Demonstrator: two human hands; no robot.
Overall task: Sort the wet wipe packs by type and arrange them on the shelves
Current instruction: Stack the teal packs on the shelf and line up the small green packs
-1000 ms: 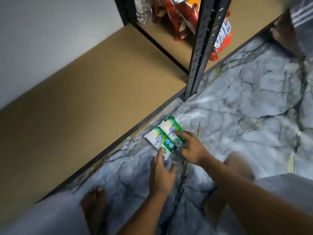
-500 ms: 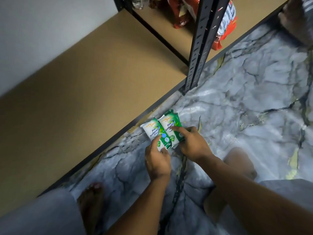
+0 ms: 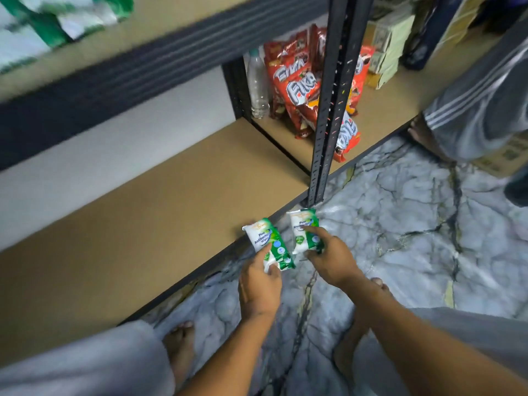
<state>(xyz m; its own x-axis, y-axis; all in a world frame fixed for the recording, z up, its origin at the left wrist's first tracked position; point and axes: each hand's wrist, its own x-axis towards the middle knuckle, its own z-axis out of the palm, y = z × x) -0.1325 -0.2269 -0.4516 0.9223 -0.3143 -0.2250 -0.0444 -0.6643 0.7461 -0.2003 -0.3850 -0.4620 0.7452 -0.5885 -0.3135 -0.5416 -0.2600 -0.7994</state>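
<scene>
Each of my hands holds one green-and-white pine antibacterial wipe pack, lifted off the marble floor just in front of the bottom shelf's edge. My left hand (image 3: 258, 284) grips the left pack (image 3: 264, 238) by its lower end. My right hand (image 3: 333, 257) grips the right pack (image 3: 304, 228), thumb on its face. The two packs are apart, a small gap between them. The brown bottom shelf board (image 3: 148, 218) lies bare beside them. More green-and-white packs (image 3: 57, 21) sit blurred on the upper shelf at top left.
A black shelf upright (image 3: 328, 110) stands just behind the packs. Red snack bags (image 3: 297, 81) and a clear bottle (image 3: 258, 87) fill the neighbouring bay. Another person's leg in grey striped trousers (image 3: 480, 104) stands at right. My bare feet and knees rest on the marble floor (image 3: 414, 224).
Both hands picked the two packs up off the floor and pulled them apart, one in each hand. My head tilted up, bringing the upper shelf and snack bay into view.
</scene>
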